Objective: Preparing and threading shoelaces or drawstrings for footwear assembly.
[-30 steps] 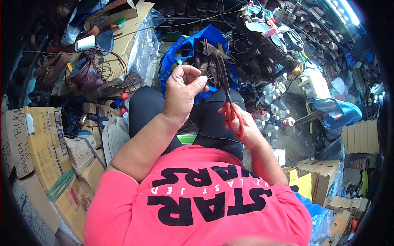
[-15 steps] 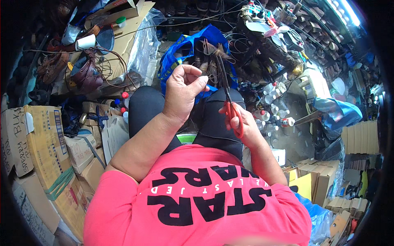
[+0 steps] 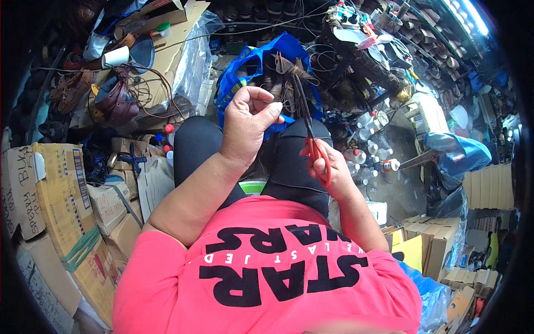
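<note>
Above my knees my left hand (image 3: 245, 128) is closed in a pinch, thumb against forefinger. What sits between those fingertips is too small to make out. A pair of scissors (image 3: 306, 114) with red handles is in my right hand (image 3: 336, 170), my fingers through and around the handle loops. Its long dark blades point away from me, slightly apart, just right of my left fingertips. Beyond both hands lies a blue bag (image 3: 238, 71), its mouth wide, with brown strap-like pieces (image 3: 285, 65) inside. The blades overlap these pieces in view, and I cannot tell whether they touch.
Cardboard boxes (image 3: 64, 189) are stacked at my left. A flattened carton (image 3: 178, 33) at the far left carries a white cup (image 3: 115, 57) and brown leather shoes (image 3: 72, 89). Several small bottles (image 3: 361, 161) stand right of my knee. A cluttered stand (image 3: 361, 53) rises at the far right.
The scissors' red handles have shifted very slightly in my right hand. My left hand keeps its pinch in nearly the same place.
</note>
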### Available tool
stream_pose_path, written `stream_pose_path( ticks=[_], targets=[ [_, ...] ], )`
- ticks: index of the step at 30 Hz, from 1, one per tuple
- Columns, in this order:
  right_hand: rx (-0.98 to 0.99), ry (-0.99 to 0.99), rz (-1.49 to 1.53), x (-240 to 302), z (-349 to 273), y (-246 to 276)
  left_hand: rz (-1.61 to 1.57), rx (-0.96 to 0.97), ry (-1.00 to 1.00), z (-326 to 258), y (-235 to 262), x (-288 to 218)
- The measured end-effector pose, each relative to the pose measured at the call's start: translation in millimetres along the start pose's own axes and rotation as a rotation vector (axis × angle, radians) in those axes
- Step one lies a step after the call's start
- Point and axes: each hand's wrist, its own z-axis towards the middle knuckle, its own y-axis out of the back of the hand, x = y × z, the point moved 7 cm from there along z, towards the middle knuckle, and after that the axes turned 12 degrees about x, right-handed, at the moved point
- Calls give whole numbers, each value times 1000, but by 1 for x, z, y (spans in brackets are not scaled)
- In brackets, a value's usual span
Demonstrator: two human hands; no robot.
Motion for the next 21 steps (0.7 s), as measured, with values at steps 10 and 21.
stream_pose_path(
  ticks=[10, 21],
  targets=[
    [-28, -11, 127, -3, -3, 4, 7, -5, -16, 1, 2, -1],
    [8, 53, -26, 3, -5, 15, -41, 5, -12, 0, 1, -4]
  ],
)
